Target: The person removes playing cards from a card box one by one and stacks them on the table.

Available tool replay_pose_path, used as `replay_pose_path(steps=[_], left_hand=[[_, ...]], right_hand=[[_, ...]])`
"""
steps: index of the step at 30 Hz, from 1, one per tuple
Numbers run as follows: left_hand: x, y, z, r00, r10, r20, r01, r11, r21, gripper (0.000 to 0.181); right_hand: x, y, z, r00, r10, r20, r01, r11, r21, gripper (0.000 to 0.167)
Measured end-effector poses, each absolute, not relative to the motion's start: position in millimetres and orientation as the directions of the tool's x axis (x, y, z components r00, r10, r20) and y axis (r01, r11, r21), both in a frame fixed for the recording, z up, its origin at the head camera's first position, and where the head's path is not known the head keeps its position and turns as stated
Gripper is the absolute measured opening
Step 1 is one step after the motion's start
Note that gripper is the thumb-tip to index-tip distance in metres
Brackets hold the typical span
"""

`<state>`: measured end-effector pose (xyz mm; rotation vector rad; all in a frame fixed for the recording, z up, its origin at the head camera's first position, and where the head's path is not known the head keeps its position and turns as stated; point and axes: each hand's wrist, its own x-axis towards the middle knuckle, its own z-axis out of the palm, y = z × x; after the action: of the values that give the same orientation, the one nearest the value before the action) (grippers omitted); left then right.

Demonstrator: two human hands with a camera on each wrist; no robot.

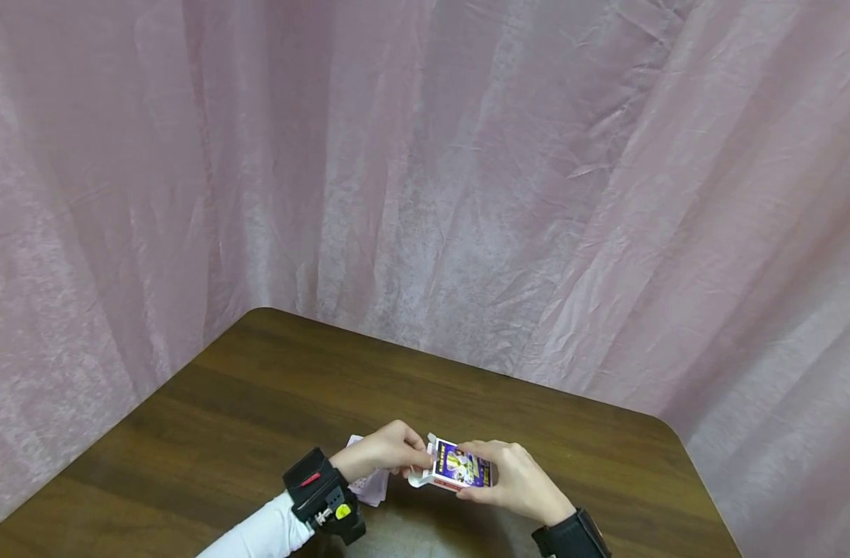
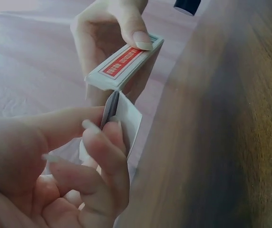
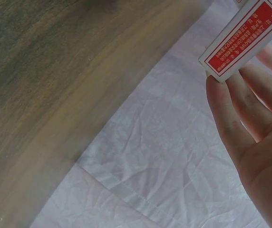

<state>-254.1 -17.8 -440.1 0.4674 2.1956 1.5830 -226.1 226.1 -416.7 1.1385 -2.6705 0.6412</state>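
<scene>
A small card box (image 1: 462,466), purple and yellow on its face with a red panel on its white side, is held above the table by my right hand (image 1: 514,478). The thumb and fingers of that hand grip it from its closed end. My left hand (image 1: 388,449) is at the box's opened end. In the left wrist view its thumb and fingertips pinch a thin dark-edged stack, seemingly playing cards (image 2: 111,105), beside the white flap (image 2: 129,118). Most of this stack is hidden by the box and fingers. Other playing cards (image 1: 372,487) lie under the left wrist.
The brown wooden table (image 1: 292,387) has rounded far corners. A pink velvet-like curtain (image 1: 425,194) hangs behind and around it. Black bands with devices (image 1: 323,496) are worn on both wrists.
</scene>
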Motion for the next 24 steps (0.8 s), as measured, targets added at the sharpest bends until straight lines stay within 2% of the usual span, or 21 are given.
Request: replay_pose_path(steps=[14, 20, 24], left_hand=[[-261, -36, -442, -0.773, 0.618, -0.143, -0.111, 0.090, 0.990, 0.016], [-264, -46, -443, -0.768, 0.629, -0.124, -0.119, 0.050, 0.992, 0.016], [-265, -58, -439, -0.778, 0.617, -0.121, -0.115, 0.050, 0.992, 0.008]], right_hand=[[-228, 231, -415, -0.716, -0.636, 0.289, -0.698, 0.639, -0.324, 0.056], [-230, 232, -416, -0.698, -0.647, 0.307, -0.716, 0.626, -0.309, 0.055], [-230, 233, -417, -0.702, -0.643, 0.305, -0.712, 0.627, -0.317, 0.055]])
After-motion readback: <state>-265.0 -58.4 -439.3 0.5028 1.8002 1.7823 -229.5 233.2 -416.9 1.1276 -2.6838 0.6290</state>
